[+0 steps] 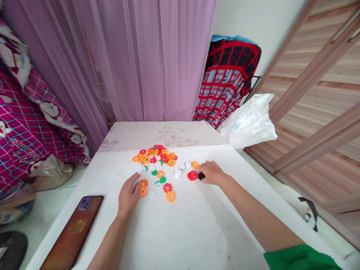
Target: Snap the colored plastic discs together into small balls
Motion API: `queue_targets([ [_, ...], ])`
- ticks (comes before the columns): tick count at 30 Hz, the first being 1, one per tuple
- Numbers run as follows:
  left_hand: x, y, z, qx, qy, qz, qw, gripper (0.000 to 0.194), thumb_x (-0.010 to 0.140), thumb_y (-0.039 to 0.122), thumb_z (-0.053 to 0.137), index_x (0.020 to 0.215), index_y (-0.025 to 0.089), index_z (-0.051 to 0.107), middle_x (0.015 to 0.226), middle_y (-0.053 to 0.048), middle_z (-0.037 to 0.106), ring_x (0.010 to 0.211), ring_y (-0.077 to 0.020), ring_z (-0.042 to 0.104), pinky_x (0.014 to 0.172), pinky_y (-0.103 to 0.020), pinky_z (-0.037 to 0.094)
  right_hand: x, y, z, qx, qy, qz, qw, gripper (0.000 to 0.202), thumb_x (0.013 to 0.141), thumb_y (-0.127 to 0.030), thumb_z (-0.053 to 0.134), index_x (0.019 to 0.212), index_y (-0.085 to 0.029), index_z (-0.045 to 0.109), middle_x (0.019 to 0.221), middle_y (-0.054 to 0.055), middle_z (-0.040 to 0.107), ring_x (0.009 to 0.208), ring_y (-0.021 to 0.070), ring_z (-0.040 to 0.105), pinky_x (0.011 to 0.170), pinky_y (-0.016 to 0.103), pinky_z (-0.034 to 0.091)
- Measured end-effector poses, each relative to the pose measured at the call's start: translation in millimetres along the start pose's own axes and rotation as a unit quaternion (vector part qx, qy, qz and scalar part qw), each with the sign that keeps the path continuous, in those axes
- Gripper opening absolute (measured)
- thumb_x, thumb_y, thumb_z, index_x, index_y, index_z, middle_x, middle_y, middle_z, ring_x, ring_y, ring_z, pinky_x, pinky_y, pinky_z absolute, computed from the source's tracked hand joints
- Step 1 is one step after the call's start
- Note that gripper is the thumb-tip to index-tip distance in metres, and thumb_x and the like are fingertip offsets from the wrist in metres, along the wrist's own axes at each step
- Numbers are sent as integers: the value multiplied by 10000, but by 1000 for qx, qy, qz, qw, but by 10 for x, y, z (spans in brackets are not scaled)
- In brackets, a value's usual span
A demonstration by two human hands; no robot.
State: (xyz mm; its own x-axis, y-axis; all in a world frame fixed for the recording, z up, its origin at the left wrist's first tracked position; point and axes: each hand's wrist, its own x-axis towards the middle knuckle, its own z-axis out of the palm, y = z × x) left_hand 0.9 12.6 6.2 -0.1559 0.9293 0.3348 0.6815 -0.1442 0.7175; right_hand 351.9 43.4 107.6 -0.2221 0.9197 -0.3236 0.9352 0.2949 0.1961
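Several flower-shaped plastic discs in orange, red, green and white form a mixed pile [157, 155] toward the back of the white table. My left hand [129, 193] rests beside orange discs [143, 188], its fingers apart and nothing seen in them. On the right, my right hand [210, 172] has its fingers curled down at a black disc [201, 176]; whether it grips anything is hidden. The black disc lies against a red stack [192, 175]. White discs [178, 173] and a yellow-orange one [195, 164] lie near that stack. Between the hands are a red disc [167, 188] and an orange one [170, 196].
A brown phone [74, 232] lies at the table's left edge. The white tabletop [180, 232] extends toward me. A white plastic bag [249, 122] hangs at the back right corner. Purple curtains [152, 60] stand behind the table, wooden cabinet doors [317, 93] at the right.
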Motion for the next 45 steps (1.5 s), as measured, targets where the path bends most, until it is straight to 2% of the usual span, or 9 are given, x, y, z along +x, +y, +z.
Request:
queue_targets([
  [5,-3,-3,4,-2,6,2,1000,361,822,348,449,1097,220,645,1225,-55,648,1134,-231,591,993,-410,467,-17,-41,-27,1,0,-2,1000,250,703,-222,588,946,-187,636,1032,101,670,1006,258,548,780,333,332],
  [8,-3,3,0,-3,7,-1,1000,355,819,341,453,1097,229,645,1229,-49,646,1128,-230,594,985,-411,472,-29,-55,-54,11,-1,4,1000,290,698,-233,601,983,-193,633,1039,102,671,1017,262,548,788,333,327],
  [12,-5,23,-9,-4,5,0,1000,360,817,346,451,1096,228,645,1224,-46,650,1131,-227,592,989,-404,469,-39,-99,-59,37,24,-3,999,402,685,-318,623,1071,-207,606,1089,94,658,1040,266,537,802,335,329],
  [17,-12,28,1,-8,12,-5,1000,352,816,337,450,1089,238,650,1221,-36,651,1135,-220,590,1000,-397,461,-4,-167,7,30,45,-20,998,300,749,-423,575,945,-202,626,975,101,676,992,263,551,800,343,323],
  [26,-13,16,11,-6,11,-1,1000,357,823,337,448,1096,226,648,1218,-49,651,1134,-230,589,1009,-418,456,70,-257,27,18,44,-28,998,281,747,-356,560,968,-193,625,940,100,678,976,253,564,792,344,320],
  [40,-16,13,8,-5,1,-5,1000,376,832,345,429,1117,213,636,1235,-57,640,1155,-231,578,1021,-415,444,105,-305,-14,18,25,-18,999,309,730,-370,583,969,-183,644,978,117,681,993,275,561,799,354,339],
  [42,-17,16,8,-4,0,-5,1000,376,832,339,427,1118,211,634,1240,-58,637,1159,-231,576,1022,-412,443,57,-310,-46,20,38,-12,999,327,742,-397,585,978,-179,643,1003,119,675,1001,277,555,806,360,341],
  [45,-19,4,16,1,-2,-5,1000,373,834,332,428,1122,211,631,1254,-59,628,1165,-230,572,1025,-410,439,-82,-378,-114,27,101,10,995,292,827,-402,516,976,-187,645,1048,117,663,1026,265,541,822,356,339],
])
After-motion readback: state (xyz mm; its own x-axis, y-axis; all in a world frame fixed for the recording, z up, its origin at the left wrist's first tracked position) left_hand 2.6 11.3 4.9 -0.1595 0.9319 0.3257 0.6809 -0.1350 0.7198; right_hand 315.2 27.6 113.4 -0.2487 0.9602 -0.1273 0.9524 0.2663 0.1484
